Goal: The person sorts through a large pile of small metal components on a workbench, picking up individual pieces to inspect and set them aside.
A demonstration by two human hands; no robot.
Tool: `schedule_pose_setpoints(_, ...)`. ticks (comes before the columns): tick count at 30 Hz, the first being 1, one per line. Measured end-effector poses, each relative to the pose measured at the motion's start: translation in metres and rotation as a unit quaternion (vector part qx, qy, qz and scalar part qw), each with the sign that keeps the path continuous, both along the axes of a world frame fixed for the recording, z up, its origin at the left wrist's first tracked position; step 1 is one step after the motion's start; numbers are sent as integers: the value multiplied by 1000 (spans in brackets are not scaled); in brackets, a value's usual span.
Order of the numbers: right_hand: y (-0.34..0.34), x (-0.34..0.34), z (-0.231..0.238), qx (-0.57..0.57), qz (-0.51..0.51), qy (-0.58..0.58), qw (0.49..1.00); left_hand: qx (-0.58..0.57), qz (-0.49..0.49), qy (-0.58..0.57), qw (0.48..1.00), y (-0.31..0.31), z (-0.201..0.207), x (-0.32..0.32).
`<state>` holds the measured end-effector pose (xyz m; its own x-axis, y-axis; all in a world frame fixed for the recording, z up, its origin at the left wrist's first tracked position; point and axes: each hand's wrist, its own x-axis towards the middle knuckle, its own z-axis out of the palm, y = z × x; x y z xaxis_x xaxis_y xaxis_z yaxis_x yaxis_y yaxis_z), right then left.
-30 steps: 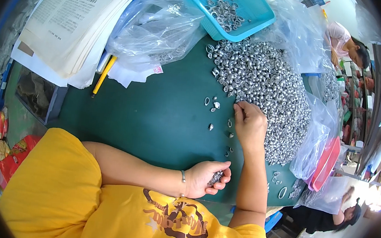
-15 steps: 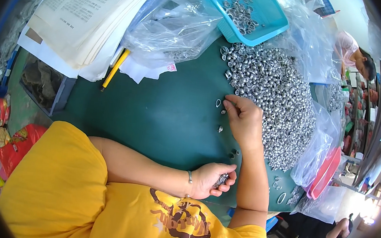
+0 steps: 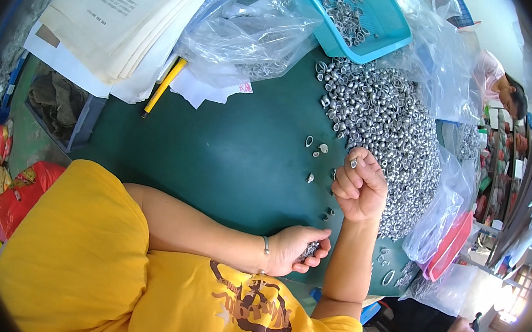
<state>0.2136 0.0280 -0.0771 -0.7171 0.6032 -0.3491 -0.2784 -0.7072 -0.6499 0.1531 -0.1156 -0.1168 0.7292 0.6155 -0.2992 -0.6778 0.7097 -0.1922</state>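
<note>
Fingers curled, my left hand [image 3: 289, 250] rests at the near edge of the green table [image 3: 216, 155], holding a clump of small silver metal rings [image 3: 310, 251]. Turned palm up, my right hand [image 3: 365, 190] pinches one small metal ring [image 3: 353, 163] between thumb and finger. That hand is at the left side of a large heap of silver rings [image 3: 399, 159] and partly covers it. A few loose rings lie left of the heap, among them an oval ring [image 3: 309, 141] and a piece with a bulky top [image 3: 323, 148].
A turquoise basket [image 3: 358, 52] with more rings stands behind the heap. Clear plastic bags [image 3: 246, 34], a stack of papers [image 3: 113, 32] and a yellow pen [image 3: 164, 89] lie at the far left. A pink tray [image 3: 452, 248] is at the right. Two other people are farther right.
My right hand has lifted from the loose rings, moved right and nearer, and turned palm up with a ring pinched in it. A bulky-topped piece now shows by the oval ring. My left hand stays put.
</note>
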Motion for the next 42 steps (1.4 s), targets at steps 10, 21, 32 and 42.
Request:
schedule_pose_setpoints(10, -16, -12, -3, 383, -33, -401, 832, 1, -2, 11, 1000, 0, 1, -1)
schedule_pose_setpoints(21, -12, -6, 2, 18, -35, -144, 989, 4, -2, 10, 1000, 0, 2, -2)
schedule_pose_setpoints(32, -29, 26, 9, -183, -77, 125, 972, -13, 93, 1, 996, 12, 0, -8)
schedule_pose_setpoints(42, -86, 17, 8, 721, -63, -294, 625, -27, 108, -21, 994, 22, 4, -22)
